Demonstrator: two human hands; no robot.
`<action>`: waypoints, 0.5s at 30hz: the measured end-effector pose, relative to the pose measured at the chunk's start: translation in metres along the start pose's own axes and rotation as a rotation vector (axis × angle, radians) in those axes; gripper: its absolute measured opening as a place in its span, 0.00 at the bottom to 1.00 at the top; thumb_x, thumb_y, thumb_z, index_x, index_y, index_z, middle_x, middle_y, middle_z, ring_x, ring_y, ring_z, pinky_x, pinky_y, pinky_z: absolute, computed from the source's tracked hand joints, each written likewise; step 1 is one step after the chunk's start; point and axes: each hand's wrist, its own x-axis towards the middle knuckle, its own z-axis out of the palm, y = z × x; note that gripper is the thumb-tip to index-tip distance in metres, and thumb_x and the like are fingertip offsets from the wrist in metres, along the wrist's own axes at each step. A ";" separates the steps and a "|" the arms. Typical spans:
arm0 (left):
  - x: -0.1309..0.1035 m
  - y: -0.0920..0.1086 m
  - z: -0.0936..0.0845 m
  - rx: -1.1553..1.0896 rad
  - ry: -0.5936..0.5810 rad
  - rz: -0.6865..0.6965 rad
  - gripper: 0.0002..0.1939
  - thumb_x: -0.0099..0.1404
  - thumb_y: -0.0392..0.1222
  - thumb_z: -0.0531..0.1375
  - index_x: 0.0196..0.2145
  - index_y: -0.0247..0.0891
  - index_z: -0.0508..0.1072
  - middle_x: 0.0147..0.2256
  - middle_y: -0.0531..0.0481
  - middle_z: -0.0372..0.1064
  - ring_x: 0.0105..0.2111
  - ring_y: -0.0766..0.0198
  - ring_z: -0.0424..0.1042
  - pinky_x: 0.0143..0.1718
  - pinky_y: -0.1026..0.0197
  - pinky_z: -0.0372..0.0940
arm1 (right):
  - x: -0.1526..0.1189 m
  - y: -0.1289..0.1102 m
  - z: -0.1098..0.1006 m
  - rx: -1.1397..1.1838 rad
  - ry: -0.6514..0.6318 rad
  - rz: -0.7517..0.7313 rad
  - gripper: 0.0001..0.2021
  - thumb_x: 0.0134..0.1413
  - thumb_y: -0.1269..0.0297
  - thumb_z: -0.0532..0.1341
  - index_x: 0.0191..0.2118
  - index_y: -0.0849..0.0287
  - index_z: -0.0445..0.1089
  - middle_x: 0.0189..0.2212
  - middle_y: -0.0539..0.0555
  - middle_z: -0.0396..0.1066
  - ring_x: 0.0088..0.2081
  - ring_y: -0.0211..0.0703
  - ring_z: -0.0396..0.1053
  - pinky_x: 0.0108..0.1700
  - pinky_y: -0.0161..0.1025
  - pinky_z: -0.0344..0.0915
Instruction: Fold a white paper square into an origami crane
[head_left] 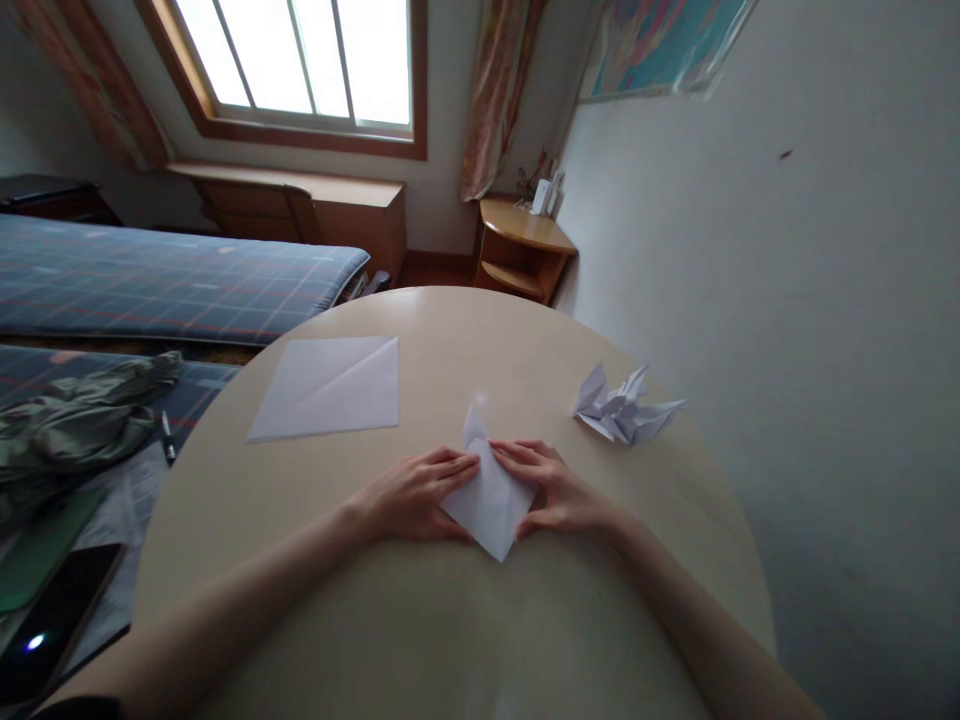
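A folded piece of white paper (495, 505), diamond-shaped with a narrow point toward the far side, lies on the round table between my hands. My left hand (427, 492) grips its left edge, fingertips on top and thumb low at the near left side. On the opposite edge my right hand (551, 487) holds it the same way, fingers pressing near the upper part and thumb by the right corner. Farther right stand folded white paper cranes (626, 408), clustered together; their exact number is hard to make out.
A creased white sheet stack (337, 390) lies at the table's far left. The pale round table (480, 640) nearly meets the wall (840, 330) on the right. Left of it, a plaid bed (165, 280) bears clothing (75, 420), a pen (167, 438) and a phone (56, 620).
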 end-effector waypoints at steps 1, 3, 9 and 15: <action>0.000 0.000 0.000 -0.002 0.003 -0.003 0.38 0.55 0.57 0.61 0.57 0.32 0.59 0.53 0.39 0.63 0.51 0.51 0.64 0.48 0.51 0.66 | 0.000 0.000 0.000 0.010 0.001 0.003 0.46 0.36 0.41 0.64 0.62 0.54 0.51 0.61 0.58 0.51 0.57 0.57 0.49 0.58 0.54 0.48; 0.000 0.001 -0.001 -0.007 0.010 -0.004 0.39 0.55 0.57 0.61 0.57 0.31 0.59 0.53 0.39 0.63 0.51 0.51 0.63 0.48 0.51 0.66 | 0.000 -0.001 -0.001 0.025 -0.002 0.010 0.45 0.37 0.41 0.64 0.62 0.53 0.50 0.61 0.57 0.51 0.58 0.57 0.49 0.59 0.54 0.48; 0.000 0.001 0.001 -0.019 0.002 -0.018 0.42 0.53 0.58 0.62 0.58 0.33 0.56 0.54 0.39 0.62 0.52 0.51 0.62 0.48 0.50 0.65 | 0.000 -0.004 -0.003 0.025 -0.016 0.013 0.45 0.38 0.42 0.64 0.62 0.52 0.48 0.62 0.57 0.50 0.58 0.58 0.49 0.58 0.55 0.48; 0.000 0.002 0.002 -0.036 0.029 -0.025 0.40 0.54 0.59 0.60 0.58 0.34 0.56 0.53 0.38 0.63 0.51 0.51 0.63 0.48 0.50 0.65 | 0.000 -0.005 -0.004 0.023 -0.008 0.014 0.44 0.40 0.42 0.63 0.62 0.50 0.49 0.62 0.57 0.50 0.58 0.58 0.50 0.58 0.56 0.48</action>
